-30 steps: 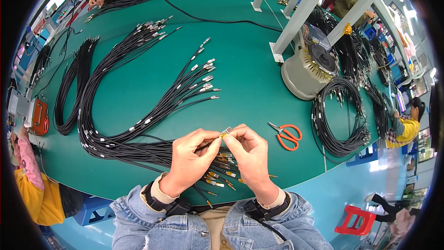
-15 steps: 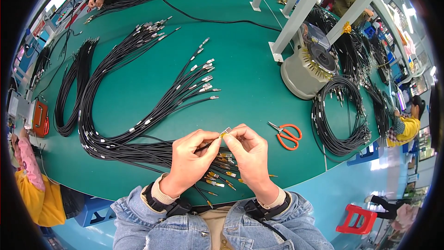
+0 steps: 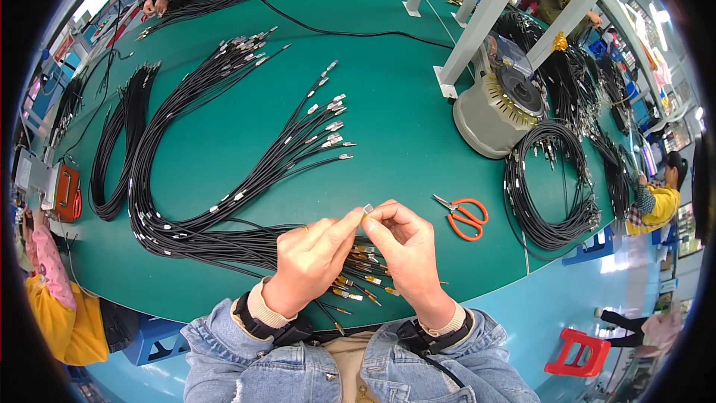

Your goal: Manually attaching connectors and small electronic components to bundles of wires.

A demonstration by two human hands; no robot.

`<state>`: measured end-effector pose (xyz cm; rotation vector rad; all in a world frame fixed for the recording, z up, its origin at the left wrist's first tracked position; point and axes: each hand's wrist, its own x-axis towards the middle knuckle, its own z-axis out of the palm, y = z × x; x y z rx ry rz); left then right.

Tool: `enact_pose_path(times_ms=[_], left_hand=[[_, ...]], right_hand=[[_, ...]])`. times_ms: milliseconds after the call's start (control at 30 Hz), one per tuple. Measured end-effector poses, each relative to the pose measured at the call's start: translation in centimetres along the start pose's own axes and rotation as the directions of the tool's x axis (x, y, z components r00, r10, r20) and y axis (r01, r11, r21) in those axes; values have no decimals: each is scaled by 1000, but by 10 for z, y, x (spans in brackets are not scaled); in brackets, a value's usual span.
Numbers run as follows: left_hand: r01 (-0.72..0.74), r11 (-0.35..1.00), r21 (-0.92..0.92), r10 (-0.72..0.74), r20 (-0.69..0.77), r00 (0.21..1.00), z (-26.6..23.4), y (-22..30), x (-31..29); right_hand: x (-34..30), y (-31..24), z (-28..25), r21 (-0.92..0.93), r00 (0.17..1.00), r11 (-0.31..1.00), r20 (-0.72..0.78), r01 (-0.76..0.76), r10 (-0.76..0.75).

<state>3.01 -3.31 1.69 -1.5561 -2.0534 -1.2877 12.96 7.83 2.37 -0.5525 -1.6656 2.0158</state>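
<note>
My left hand point(image 3: 312, 257) and my right hand point(image 3: 406, 246) meet above the near edge of the table, fingers closed in a pinch. Between their fingertips pokes up the small silvery end of a cable connector point(image 3: 368, 209); the fingers cover most of it. Under my hands lies a bundle of black cables point(image 3: 201, 242), its near ends tipped with metal connectors wrapped in yellow tape point(image 3: 356, 296). The bundle curves left and back, and its other ends fan out in silvery connectors point(image 3: 333, 127). Orange-handled snips point(image 3: 466, 219) rest right of my right hand, blades apart.
A round grey machine point(image 3: 492, 119) stands at the right beside white metal posts point(image 3: 466, 45). Coiled black cables point(image 3: 552, 231) lie near the right table edge. More bundles point(image 3: 134, 104) are at the left. Co-workers sit around; a red stool point(image 3: 576, 353) stands on the floor.
My left fingers have rolled forward over the connector, so the yellow on it hardly shows now. My right hand keeps its pinch almost in place. The snips have not moved.
</note>
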Motion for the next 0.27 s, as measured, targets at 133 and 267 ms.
enact_pose_path(times_ms=[133, 267], left_hand=[[-10, 999, 35, 13, -81, 997, 0, 0, 2], [41, 999, 16, -39, -105, 994, -2, 2, 4]], right_hand=[[-6, -4, 3, 103, 994, 989, 29, -105, 102], [-8, -4, 4, 170, 986, 973, 77, -158, 146]])
